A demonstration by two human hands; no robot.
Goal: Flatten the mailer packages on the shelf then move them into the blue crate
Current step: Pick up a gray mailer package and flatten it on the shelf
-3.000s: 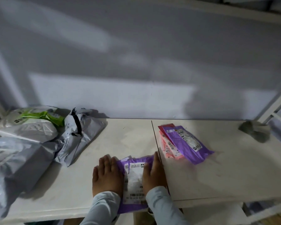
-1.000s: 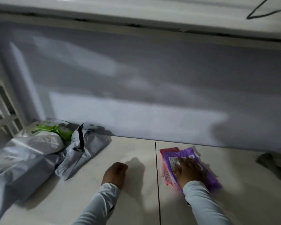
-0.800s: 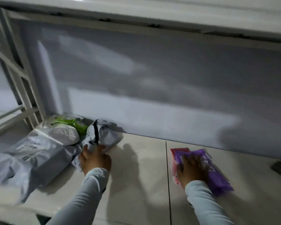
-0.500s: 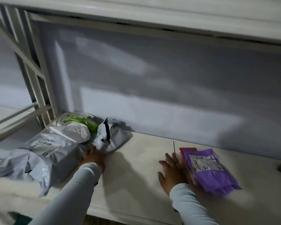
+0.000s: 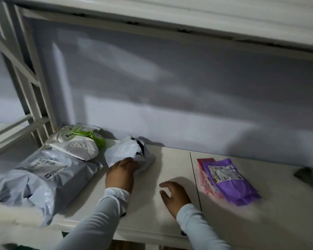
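Head view: left hand (image 5: 120, 175) grips small crumpled grey mailer (image 5: 128, 153) on white shelf (image 5: 170, 163); right hand (image 5: 174, 193) hovers with fingers loosely spread, holding nothing.
Both forearms reach in from the front edge. Purple mailer (image 5: 229, 179) lies flat atop pink mailers (image 5: 205, 179), just right of the shelf seam, apart from the right hand. Large grey mailer (image 5: 43, 175) and white-green mailer (image 5: 76, 143) crowd the left end; bare board between hands.

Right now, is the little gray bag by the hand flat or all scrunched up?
Scrunched up. The small gray mailer bulges with creases, and the left hand grips its near edge.
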